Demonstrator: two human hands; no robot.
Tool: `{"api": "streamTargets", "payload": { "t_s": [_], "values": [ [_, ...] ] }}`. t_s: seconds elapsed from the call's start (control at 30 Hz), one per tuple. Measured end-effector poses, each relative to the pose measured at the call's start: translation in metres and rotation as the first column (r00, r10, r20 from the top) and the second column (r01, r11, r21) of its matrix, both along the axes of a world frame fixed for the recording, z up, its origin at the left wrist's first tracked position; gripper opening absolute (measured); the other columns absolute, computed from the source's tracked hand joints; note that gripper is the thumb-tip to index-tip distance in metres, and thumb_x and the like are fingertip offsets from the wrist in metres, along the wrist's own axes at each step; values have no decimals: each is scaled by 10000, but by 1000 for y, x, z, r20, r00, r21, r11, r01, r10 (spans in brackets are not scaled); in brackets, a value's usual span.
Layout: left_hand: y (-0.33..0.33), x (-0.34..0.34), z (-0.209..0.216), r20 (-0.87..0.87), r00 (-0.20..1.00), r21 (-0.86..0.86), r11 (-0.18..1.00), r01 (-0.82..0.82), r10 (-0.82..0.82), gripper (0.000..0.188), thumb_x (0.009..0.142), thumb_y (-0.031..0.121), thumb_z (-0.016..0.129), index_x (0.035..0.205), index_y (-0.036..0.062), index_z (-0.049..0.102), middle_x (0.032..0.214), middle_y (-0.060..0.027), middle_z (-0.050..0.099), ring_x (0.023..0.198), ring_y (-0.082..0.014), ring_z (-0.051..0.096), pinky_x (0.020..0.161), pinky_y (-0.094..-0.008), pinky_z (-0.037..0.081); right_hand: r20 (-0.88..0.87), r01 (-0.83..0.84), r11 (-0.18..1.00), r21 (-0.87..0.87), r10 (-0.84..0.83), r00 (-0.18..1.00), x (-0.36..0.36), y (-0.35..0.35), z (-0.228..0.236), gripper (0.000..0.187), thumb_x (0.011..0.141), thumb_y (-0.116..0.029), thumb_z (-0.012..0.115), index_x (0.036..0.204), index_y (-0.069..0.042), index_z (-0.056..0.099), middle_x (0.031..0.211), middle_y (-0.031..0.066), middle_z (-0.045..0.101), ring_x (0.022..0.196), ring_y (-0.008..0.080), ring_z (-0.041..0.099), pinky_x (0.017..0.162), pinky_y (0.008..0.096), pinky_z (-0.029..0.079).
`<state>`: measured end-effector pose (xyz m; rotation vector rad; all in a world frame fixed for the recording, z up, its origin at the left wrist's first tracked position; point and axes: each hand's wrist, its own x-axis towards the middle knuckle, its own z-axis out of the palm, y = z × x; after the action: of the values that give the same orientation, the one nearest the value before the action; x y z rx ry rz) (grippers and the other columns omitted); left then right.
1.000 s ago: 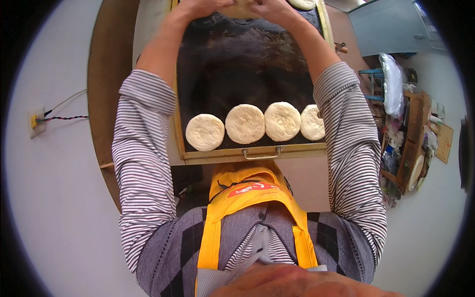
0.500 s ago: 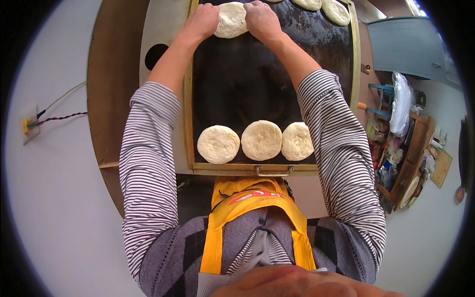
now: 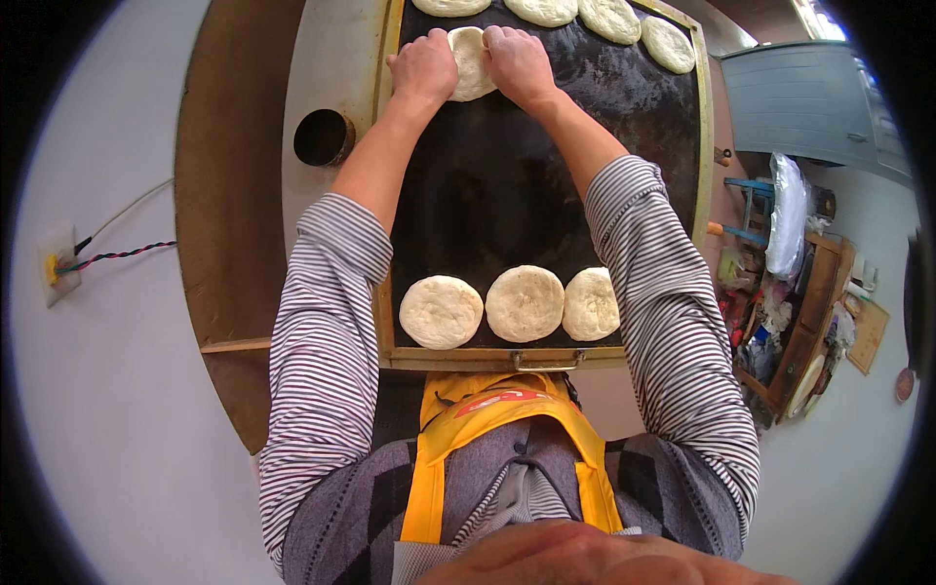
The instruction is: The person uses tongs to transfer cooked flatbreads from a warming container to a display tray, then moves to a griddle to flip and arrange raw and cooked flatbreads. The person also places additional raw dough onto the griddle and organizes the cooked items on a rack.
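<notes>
My left hand [image 3: 426,70] and my right hand [image 3: 518,64] grip opposite sides of a pale, flattened dough round [image 3: 472,70] at the far left of a large black griddle [image 3: 487,185]. Both hands are closed, with fingers curled over the dough's edges and hiding them. Beyond them, along the far edge, lie several more dough rounds [image 3: 609,18]. Three dough rounds [image 3: 525,304] sit in a row along the near edge; my right sleeve partly covers the rightmost one.
The griddle has a raised yellowish metal rim [image 3: 458,359] with a front handle [image 3: 546,361]. A black round tin [image 3: 324,137] stands on the ledge to its left, beside a brown board [image 3: 239,127]. At right are a blue-grey cabinet [image 3: 799,102], a plastic bag [image 3: 788,214] and a cluttered wooden shelf [image 3: 804,312].
My left hand has come closer to my right, and less of the dough shows between them. The view has shifted, so the griddle appears lower and more far dough rounds are visible.
</notes>
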<state>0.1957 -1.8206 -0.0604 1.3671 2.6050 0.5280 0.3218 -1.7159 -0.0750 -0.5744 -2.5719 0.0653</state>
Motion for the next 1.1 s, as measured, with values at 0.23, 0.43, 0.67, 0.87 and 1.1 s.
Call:
{"api": "streamTargets", "payload": {
  "t_s": [0.23, 0.43, 0.67, 0.87, 1.1],
  "values": [
    [7, -40, -5, 13, 986, 247, 954, -167, 169, 192, 859, 157, 568, 975, 16, 627, 1000, -229, 674, 975, -423, 627, 837, -565, 476, -58, 0, 998, -64, -4, 998, -14, 10, 26, 81, 841, -95, 560, 867, -34, 605, 873, 169, 635, 848, 331, 633, 735, 426, 530],
    [-8, -21, 1, -379, 915, 185, 957, 223, -140, 182, 886, 150, 509, 979, 66, 640, 1111, -146, 659, 1069, -321, 613, 869, -549, 457, -7, -154, 987, 53, 155, 988, -16, 1, 2, 224, 860, -146, 589, 1072, -77, 616, 1095, 127, 633, 1062, 326, 594, 896, 435, 474],
    [-60, 17, 55, -287, 932, 377, 868, 322, -221, 250, 900, 144, 582, 1122, 41, 632, 1175, -138, 634, 1092, -329, 593, 901, -455, 458, -223, -221, 975, 0, 215, 951, 29, -29, 59, 202, 822, -59, 579, 1005, 16, 619, 1136, 204, 630, 1072, 375, 604, 935, 431, 489],
    [-196, 106, 117, 498, 738, 406, 874, 265, -455, 215, 898, 63, 613, 1092, -30, 624, 1073, -183, 646, 967, -320, 646, 854, -364, 515, -80, -113, 941, -320, 91, 993, 196, -99, 127, 298, 819, 4, 670, 1109, 5, 603, 1197, 190, 596, 1096, 379, 596, 911, 414, 526],
    [-277, 254, 87, 838, 467, 278, 957, 83, -283, 195, 906, 34, 593, 1078, -41, 644, 962, -111, 685, 836, -195, 668, 777, -303, 522, -94, 143, 803, -579, -240, 966, 358, -177, 132, 179, 856, 6, 654, 1031, 24, 625, 1062, 189, 643, 1040, 357, 624, 892, 383, 523]
  ]
}}
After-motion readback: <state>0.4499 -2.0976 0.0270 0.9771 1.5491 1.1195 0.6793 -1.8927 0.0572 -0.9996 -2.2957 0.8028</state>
